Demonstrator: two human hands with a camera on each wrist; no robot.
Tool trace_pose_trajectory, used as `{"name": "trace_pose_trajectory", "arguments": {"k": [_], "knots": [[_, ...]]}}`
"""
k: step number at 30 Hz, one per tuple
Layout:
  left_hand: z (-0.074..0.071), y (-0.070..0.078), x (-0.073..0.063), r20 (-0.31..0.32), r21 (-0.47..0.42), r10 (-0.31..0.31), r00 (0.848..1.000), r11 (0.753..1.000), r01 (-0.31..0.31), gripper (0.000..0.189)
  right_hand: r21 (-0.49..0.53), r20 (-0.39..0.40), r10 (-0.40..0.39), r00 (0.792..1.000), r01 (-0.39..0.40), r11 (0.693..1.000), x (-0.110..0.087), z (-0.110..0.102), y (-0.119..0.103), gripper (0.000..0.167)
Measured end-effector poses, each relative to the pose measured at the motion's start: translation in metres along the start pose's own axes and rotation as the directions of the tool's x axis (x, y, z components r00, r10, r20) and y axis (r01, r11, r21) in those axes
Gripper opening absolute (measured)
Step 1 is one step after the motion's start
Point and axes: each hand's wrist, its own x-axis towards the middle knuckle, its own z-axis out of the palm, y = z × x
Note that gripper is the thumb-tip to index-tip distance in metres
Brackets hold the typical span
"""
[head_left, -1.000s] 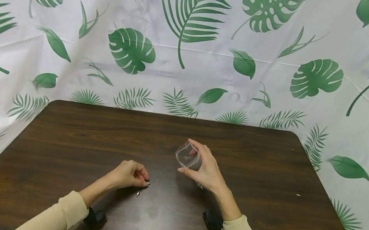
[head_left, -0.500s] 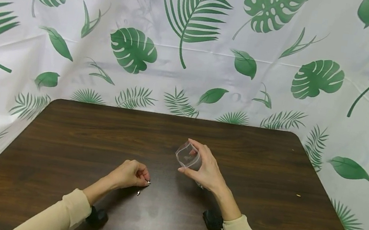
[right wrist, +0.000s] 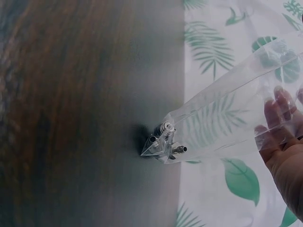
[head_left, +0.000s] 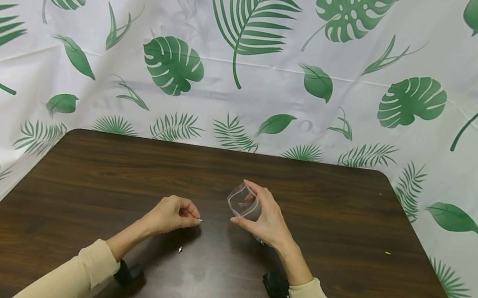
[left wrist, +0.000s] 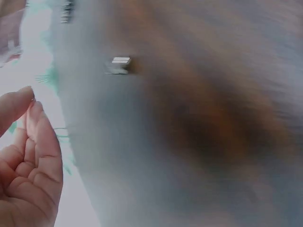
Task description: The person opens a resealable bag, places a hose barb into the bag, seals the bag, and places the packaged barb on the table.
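My left hand pinches a tiny shiny metal piece between thumb and fingertips, a little above the table; its kind is too small to tell. One more small metal fitting lies on the table below that hand, blurred in the left wrist view. With fingers and thumb curled round its rim, my right hand holds a clear plastic bag with its mouth spread. Several small metal fittings sit in the bag's bottom corner, which is at the tabletop in the right wrist view.
The dark wooden table backs onto a white leaf-print curtain. A small yellowish scrap lies to the right. Black wrist cameras hang under both wrists, such as the right one.
My left hand has risen off the table and shifted slightly forward and right, with the metal piece between its fingertips. The right hand and the bag have stayed still.
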Motion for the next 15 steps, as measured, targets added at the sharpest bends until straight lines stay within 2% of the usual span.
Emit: {"name": "trace_pose_trajectory", "arguments": {"k": [7,11,15], "knots": [[-0.008,0.036,0.016,-0.125,-0.114,0.032,0.992,0.992,-0.046,0.008,0.009,-0.001,-0.012,1.000,0.012,1.000,0.001,0.001,0.001,0.085],[-0.004,0.054,0.022,-0.163,-0.136,0.094,0.982,0.984,-0.117,0.009,0.021,0.002,-0.009,1.000,0.009,1.000,0.001,0.001,0.001,0.085],[0.003,0.065,0.028,-0.187,-0.141,0.149,0.971,0.974,-0.176,0.008,0.022,0.003,-0.006,1.000,0.006,1.000,0.001,0.001,0.000,0.084]]}}
